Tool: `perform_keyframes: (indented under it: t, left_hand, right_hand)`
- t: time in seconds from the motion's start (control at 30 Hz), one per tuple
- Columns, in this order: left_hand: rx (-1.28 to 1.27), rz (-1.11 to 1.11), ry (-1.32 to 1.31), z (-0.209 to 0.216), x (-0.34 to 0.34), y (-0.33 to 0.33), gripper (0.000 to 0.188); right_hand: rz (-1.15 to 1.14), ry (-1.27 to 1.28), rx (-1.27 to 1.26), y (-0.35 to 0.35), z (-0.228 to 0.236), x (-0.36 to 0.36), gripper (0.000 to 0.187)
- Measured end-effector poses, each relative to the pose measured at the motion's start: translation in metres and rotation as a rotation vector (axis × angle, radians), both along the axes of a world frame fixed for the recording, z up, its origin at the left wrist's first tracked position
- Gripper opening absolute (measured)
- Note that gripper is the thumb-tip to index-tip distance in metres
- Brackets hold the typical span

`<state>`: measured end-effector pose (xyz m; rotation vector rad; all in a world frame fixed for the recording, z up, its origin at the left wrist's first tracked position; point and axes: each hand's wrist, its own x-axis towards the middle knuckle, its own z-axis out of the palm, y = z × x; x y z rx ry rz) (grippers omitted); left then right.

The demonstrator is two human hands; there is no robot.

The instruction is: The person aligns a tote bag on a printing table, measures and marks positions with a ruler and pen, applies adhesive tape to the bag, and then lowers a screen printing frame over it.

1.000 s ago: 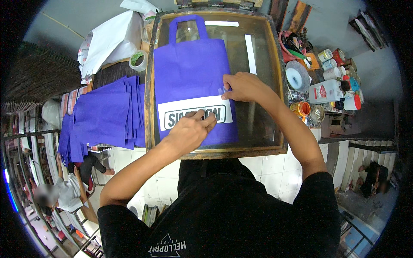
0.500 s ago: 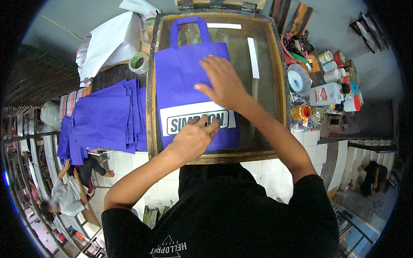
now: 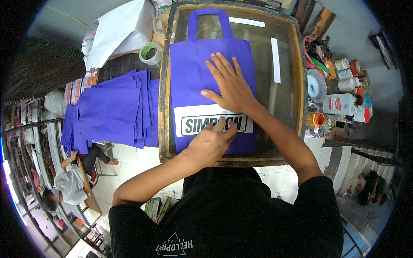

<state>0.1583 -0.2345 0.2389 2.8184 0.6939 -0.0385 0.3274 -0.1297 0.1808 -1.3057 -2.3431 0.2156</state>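
In the head view, the right hand [image 3: 232,88] lies palm down at the centre of the frame, fingers and thumb spread over the purple bag [image 3: 193,77]. Just below, the left hand [image 3: 211,144] bends its loosely parted fingers, tips on the white printed strip [image 3: 185,125] across the bag's lower part. At right, an open jar [image 3: 315,121] shows orange inside; the white jug's [image 3: 337,104] contents cannot be made out. A round tub [image 3: 317,86] holds something pale blue.

The frame [image 3: 165,94] bears one bag [image 3: 189,75], one sheet [image 3: 206,112], two strips [image 3: 275,60].
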Motion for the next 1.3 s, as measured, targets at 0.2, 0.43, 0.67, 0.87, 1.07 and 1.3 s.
perform_keyframes:
  t: [0.2, 0.43, 0.67, 0.87, 1.07, 1.3]
  left_hand:
    - [-0.022, -0.011, -0.019, 0.004, 0.003, 0.009, 0.049]
    - [0.072, -0.032, 0.074, 0.011, 0.004, 0.006, 0.060]
    - [0.023, -0.031, 0.105, 0.022, 0.014, 0.005, 0.059]
    - [0.064, -0.047, 0.116, 0.026, 0.018, 0.002, 0.057]
    - [0.086, -0.058, 0.130, 0.026, 0.019, 0.002, 0.057]
    - [0.088, -0.066, 0.119, 0.029, 0.023, 0.001, 0.057]
  right_hand:
    - [-0.001, 0.607, -0.161, 0.015, -0.001, 0.020, 0.063]
    - [-0.161, 1.574, -0.137, -0.021, 0.088, 0.137, 0.036]
    - [-0.880, 1.120, -0.116, -0.204, 0.107, 0.299, 0.029]
    - [-1.143, 1.103, -0.578, -0.289, 0.013, 0.290, 0.025]
    - [-1.167, 1.119, -0.704, -0.309, -0.014, 0.272, 0.032]
    - [-0.881, 1.039, -1.099, -0.353, -0.007, 0.254, 0.043]
